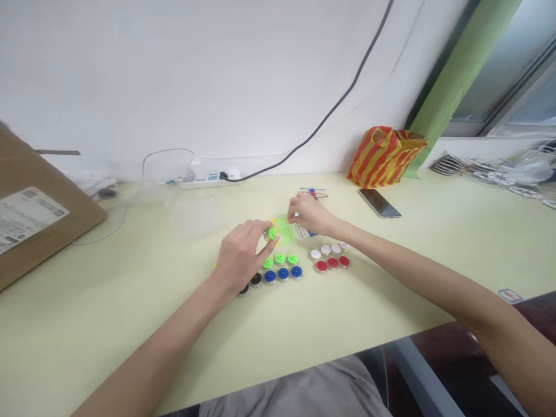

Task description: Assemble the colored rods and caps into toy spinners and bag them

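My left hand [244, 255] pinches a small clear jar with a green cap [272, 233], tilted so that the cap faces right. My right hand [309, 213] is closed above the thin plastic pieces; whatever its fingertips hold is too small to make out. Under and between the hands lie green plastic pieces [285, 230] and white ones [300, 231], with yellow and blue bits at the sides. Nearer me stand capped jars in rows: green caps [280, 258], blue caps [283, 273], black caps [256, 278], white caps [325, 249] and red caps [332, 263]. My left hand hides part of the rows.
Red and blue thin pieces [313, 192] lie beyond my right hand. A phone [379, 202] and a striped bag [384, 156] are at the back right. A power strip [211, 177] with a black cable runs along the wall. A cardboard box [39, 208] stands at the left.
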Available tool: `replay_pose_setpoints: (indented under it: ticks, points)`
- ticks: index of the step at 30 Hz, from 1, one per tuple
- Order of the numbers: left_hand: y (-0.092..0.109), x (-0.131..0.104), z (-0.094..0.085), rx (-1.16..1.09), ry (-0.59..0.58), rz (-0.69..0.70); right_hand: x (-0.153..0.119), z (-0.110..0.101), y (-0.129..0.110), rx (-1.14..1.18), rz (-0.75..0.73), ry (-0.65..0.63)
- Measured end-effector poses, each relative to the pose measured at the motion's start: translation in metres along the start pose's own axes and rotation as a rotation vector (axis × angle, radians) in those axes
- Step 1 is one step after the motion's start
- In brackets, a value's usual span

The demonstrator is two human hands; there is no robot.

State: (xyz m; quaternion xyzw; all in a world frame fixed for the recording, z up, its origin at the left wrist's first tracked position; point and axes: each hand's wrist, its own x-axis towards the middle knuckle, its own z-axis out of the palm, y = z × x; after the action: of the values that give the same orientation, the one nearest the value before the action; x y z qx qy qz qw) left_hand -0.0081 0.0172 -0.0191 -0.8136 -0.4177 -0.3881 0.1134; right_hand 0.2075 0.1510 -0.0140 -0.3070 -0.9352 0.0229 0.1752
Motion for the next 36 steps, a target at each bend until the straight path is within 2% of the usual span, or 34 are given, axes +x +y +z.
replay_pose_setpoints:
  ticks: [4, 8, 12, 16, 20, 25, 31, 36]
  points:
    - [0.002, 0.002, -0.002, -0.003, -0.002, -0.013, -0.013, -0.024, -0.013, 0.097, 0.002, 0.176]
    - [0.004, 0.003, -0.002, -0.006, -0.023, 0.003, -0.038, -0.038, -0.039, 0.271, -0.016, 0.324]
    - [0.006, 0.001, -0.001, 0.017, -0.052, 0.024, -0.06, -0.038, -0.067, 0.461, -0.023, 0.412]
    - [0.014, -0.001, 0.001, -0.016, -0.09, 0.051, -0.07, -0.029, -0.087, 0.606, 0.059, 0.415]
    - [0.025, -0.001, 0.002, -0.211, -0.099, -0.091, -0.073, -0.018, -0.096, 0.675, 0.132, 0.469]
    - [0.031, 0.002, 0.001, -0.374, -0.13, -0.297, -0.074, -0.013, -0.098, 0.713, 0.13, 0.573]
    - [0.038, 0.008, -0.006, -0.461, -0.164, -0.453, -0.075, -0.014, -0.096, 0.731, 0.094, 0.645]
    - [0.042, 0.01, -0.01, -0.545, -0.198, -0.526, -0.074, -0.008, -0.098, 0.824, 0.088, 0.626]
